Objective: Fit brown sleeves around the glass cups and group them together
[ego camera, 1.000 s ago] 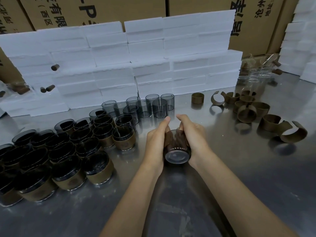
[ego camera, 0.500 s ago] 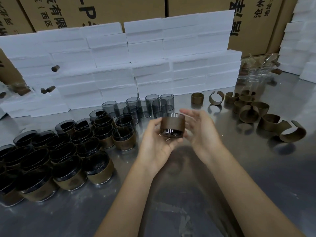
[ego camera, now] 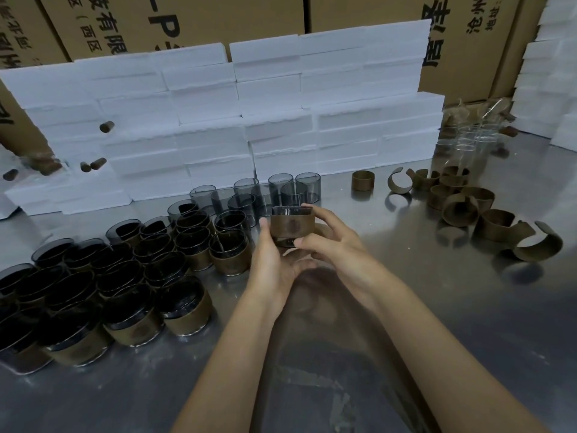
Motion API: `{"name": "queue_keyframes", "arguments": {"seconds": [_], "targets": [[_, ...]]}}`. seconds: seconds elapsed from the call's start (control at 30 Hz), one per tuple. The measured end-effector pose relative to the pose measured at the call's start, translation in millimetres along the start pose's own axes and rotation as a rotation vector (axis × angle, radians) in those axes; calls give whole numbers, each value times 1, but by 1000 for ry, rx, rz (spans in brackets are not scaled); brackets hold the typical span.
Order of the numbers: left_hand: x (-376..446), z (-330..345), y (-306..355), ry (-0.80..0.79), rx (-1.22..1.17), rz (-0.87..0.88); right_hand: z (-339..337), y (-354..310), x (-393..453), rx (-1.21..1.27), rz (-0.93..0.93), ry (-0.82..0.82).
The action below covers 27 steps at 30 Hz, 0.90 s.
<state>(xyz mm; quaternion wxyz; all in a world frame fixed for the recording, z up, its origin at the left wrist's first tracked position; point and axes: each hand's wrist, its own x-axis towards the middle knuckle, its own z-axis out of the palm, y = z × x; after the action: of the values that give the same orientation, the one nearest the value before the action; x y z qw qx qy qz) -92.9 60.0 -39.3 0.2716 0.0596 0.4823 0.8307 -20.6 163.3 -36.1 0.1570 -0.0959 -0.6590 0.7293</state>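
A smoky glass cup with a brown sleeve (ego camera: 291,225) wrapped round it is held upright above the steel table (ego camera: 437,323), between both hands. My left hand (ego camera: 274,260) cradles it from below and the left, thumb on the sleeve. My right hand (ego camera: 332,239) holds its right side with curled fingers. A large group of sleeved cups (ego camera: 118,276) stands to the left. Several bare grey cups (ego camera: 268,192) stand behind my hands. Loose brown sleeves (ego camera: 462,204) lie at the right.
White foam blocks (ego camera: 249,120) are stacked like a wall at the back, with cardboard boxes (ego camera: 218,20) behind them. More clear cups in plastic wrap (ego camera: 471,139) sit at the back right. Small brown corks (ego camera: 93,165) lie on the foam at left.
The sleeved cup went from pressed down near the table between both hands to lifted and turned upright. My right hand, open half a second ago, now holds the cup's right side.
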Motion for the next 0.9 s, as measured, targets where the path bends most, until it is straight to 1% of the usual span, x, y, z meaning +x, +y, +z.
{"name": "queue_keyframes", "arguments": {"seconds": [0.1,0.23,0.27,0.37,0.4,0.53,0.67,0.8,0.9], "targets": [[2,-1,-1,80,259,97,-2,2,2,-77,-22,53],[-2,4,-1,108,441,105,-4,10,7,-141,-57,98],[-1,4,-2,107,514,130,-4,11,8,-178,-69,103],[-2,2,-4,121,763,275,-2,18,11,-346,-98,84],[-3,2,-4,122,822,303,-1,21,12,-367,-94,72],[0,-2,-8,167,966,372,1,28,14,-364,-59,40],[-2,-4,-7,203,1102,505,-1,30,15,-390,-50,29],[-5,-11,-4,246,1413,670,-1,31,16,-396,-15,70],[-10,-12,-3,337,1700,754,-4,30,19,-390,9,122]]}}
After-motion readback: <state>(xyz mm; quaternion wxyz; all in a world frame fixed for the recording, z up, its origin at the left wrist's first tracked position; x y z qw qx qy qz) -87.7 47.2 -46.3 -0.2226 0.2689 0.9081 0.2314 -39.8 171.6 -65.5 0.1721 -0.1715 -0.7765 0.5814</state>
